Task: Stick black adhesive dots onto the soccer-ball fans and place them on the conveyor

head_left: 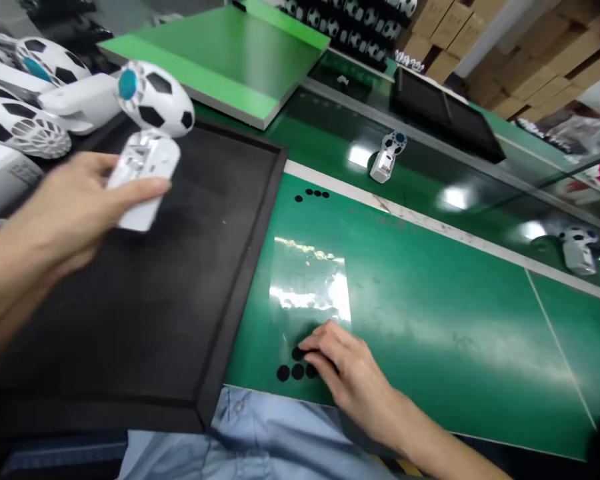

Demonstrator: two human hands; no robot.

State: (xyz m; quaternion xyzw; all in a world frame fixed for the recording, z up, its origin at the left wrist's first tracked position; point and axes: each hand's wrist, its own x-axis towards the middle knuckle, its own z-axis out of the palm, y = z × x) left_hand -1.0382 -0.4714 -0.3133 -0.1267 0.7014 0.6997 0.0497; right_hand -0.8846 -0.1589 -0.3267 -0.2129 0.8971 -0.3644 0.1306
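My left hand (75,207) holds a white device (147,167) with a football-patterned round head, raised over a black tray (195,280). Thumb and fingers grip its flat white body. On the green table, my right hand (347,367) pinches at a black round dot (298,353) near the front edge. More black dots (283,373) lie beside the fingertips, one partly covered by them. A clear shiny sheet (310,280) lies just beyond my right hand. Several small black dots (317,193) are on the table farther back.
Several football-patterned devices (20,127) are piled at the left. A bright green board (225,53) stands behind the tray. Beyond the white strip (430,230), a similar device (389,157) lies on the green conveyor, with others at the far right. Cardboard boxes (450,30) are stacked behind.
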